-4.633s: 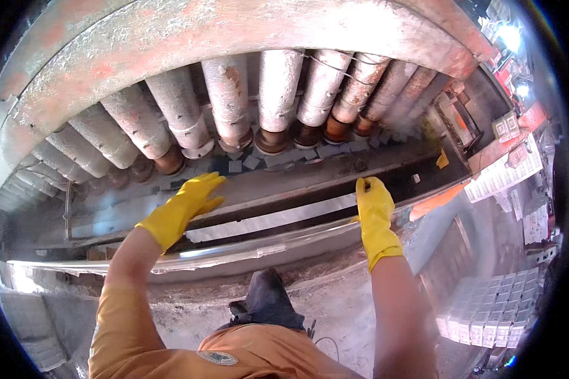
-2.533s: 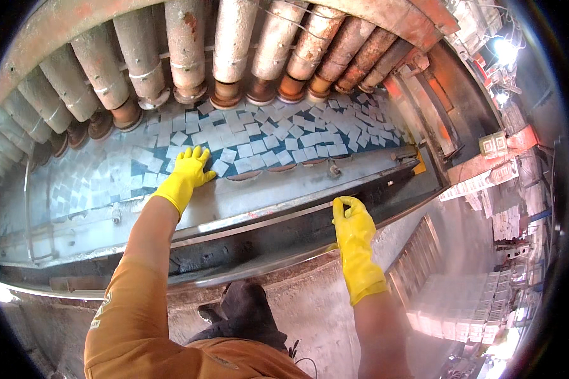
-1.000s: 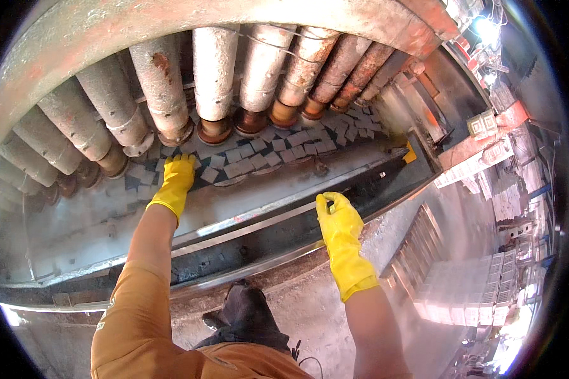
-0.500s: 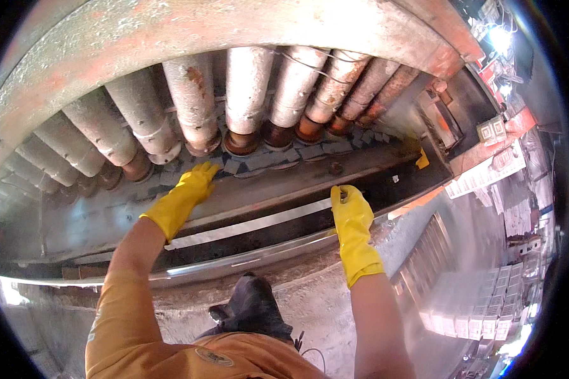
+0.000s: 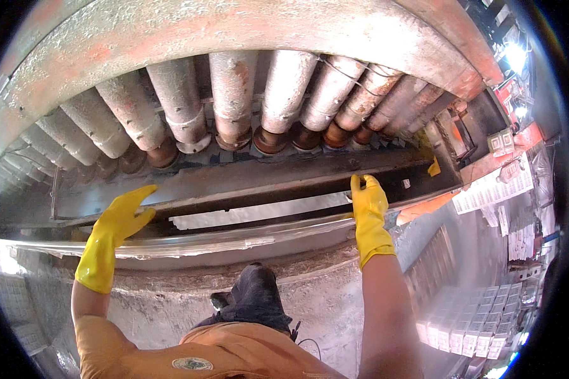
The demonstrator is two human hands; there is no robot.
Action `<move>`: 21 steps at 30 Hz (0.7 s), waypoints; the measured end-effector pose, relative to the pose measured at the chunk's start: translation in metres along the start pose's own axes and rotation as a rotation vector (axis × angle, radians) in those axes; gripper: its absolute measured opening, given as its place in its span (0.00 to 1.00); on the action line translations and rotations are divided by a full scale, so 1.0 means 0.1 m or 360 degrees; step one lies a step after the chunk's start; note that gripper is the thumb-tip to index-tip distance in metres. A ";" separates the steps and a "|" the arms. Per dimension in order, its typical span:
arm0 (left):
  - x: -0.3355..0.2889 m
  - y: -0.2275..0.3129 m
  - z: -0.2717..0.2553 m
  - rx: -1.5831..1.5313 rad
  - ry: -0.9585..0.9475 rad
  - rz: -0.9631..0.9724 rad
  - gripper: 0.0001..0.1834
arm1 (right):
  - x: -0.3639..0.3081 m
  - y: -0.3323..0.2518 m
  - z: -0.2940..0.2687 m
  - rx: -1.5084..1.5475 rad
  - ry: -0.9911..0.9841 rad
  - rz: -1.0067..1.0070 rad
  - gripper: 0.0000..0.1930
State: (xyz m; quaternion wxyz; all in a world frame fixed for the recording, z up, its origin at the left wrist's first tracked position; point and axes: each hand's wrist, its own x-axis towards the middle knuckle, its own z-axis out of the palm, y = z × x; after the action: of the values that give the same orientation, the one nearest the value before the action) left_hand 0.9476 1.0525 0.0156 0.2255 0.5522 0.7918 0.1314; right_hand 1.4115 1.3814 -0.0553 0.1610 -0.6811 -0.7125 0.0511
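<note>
My left hand, in a yellow rubber glove, is over the left part of a long dark metal trough. Its fingers are apart and hold nothing. At the trough's right part, my right hand wears a matching glove. Its fingers are curled in a pinch by the inner edge, and whatever lies between them is too small or hidden to name. Between the hands runs a long pale gap, bordered in front by a shiny metal rail.
A row of thick, rusty-ended metal cylinders stands behind the trough, under a broad pale beam. At right are a yellow scrap, a printed sheet and stacked pale blocks. My dark-clad leg stands close in front.
My left hand has moved left and nearer to me, off the back surface. The pale gap looks wider, and fewer grey fragments show beneath the cylinders. My right hand stays pinched at the trough.
</note>
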 end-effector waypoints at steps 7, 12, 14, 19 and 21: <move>-0.36 -0.23 0.04 -0.0188 0.0316 -0.0528 0.30 | 0.13 -0.10 0.10 0.0108 -0.0070 0.0118 0.23; -0.27 -0.18 -0.03 -0.0321 0.0225 -0.0504 0.29 | 0.20 -0.08 0.12 0.0057 -0.0048 0.0083 0.24; -0.26 -0.17 -0.03 -0.0284 0.0238 -0.0501 0.29 | 0.19 -0.09 0.13 0.0043 -0.0026 0.0072 0.24; -0.22 -0.13 -0.05 -0.0342 0.0152 -0.0593 0.30 | 0.16 -0.17 0.06 0.0032 -0.0044 0.0075 0.25; -0.19 -0.11 -0.04 -0.0249 0.0154 -0.0516 0.29 | 0.16 -0.13 0.08 0.0031 -0.0007 0.0049 0.24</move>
State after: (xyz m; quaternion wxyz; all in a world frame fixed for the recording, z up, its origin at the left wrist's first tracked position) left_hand 0.9422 1.0312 0.0184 0.2477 0.3911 0.8678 0.1808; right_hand 1.3961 1.3970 -0.0560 0.1653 -0.6901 -0.7018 0.0620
